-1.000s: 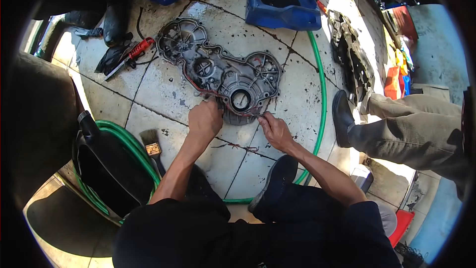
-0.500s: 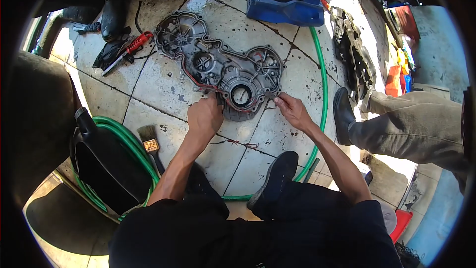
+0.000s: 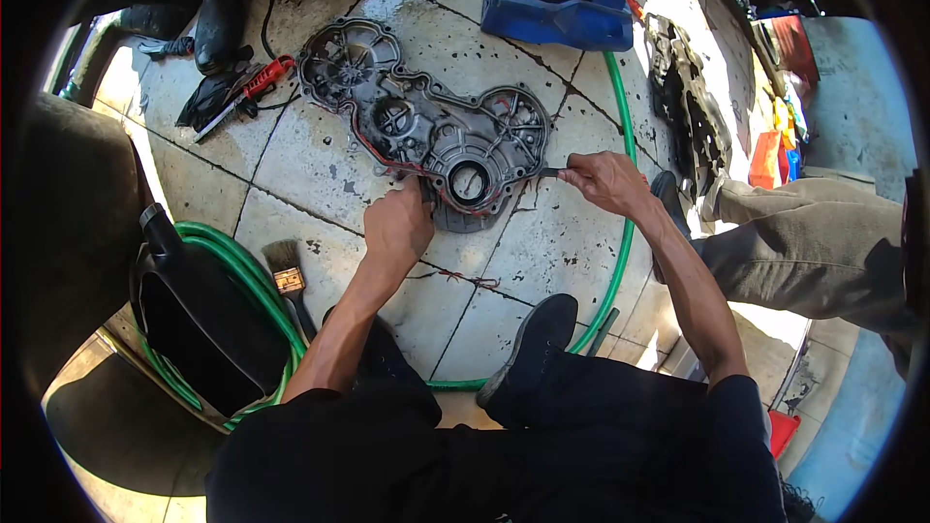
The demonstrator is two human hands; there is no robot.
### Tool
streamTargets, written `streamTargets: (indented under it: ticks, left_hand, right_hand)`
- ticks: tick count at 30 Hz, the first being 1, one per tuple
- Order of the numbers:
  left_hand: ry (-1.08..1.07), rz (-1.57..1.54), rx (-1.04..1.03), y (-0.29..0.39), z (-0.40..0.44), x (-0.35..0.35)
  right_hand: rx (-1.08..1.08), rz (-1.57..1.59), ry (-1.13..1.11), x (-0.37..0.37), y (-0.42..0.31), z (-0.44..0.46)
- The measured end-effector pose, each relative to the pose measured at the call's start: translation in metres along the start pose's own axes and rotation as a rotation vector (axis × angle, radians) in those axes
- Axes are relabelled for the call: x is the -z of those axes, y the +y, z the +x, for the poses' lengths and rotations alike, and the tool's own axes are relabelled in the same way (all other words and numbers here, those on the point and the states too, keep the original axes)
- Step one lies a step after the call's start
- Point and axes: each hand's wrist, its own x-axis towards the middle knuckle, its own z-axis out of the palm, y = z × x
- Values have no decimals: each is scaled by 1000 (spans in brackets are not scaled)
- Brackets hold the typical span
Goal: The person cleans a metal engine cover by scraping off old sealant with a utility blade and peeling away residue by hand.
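A grey metal engine cover [image 3: 426, 126] with a round black-ringed opening lies tilted on the tiled floor. My left hand [image 3: 398, 230] is closed on its near edge, left of the ring. My right hand [image 3: 608, 182] is closed round a small dark tool [image 3: 549, 172], whose tip meets the cover's right edge. Dark reddish strips of residue run along the cover's rim, and thin reddish shreds [image 3: 475, 280] lie on the tiles below it.
A blue cut container [image 3: 557, 0] stands at the top. The green hose [image 3: 620, 261] curves on the right, near another person's leg [image 3: 794, 242]. A brush [image 3: 289, 279] and black jug [image 3: 199, 320] are at left; a red-handled tool [image 3: 262, 80] lies upper left.
My right hand has moved right and upward along the cover's edge, and the dark tool in it now shows. The left hand keeps its hold. The cover has shifted slightly up and left.
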Motion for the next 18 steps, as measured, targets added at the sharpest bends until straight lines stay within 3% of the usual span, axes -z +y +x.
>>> streamTargets:
  ticks: [18]
  left_hand:
    - [16, -18, 3, 4, 0, 0]
  right_hand:
    - [299, 6, 75, -19, -12, 24]
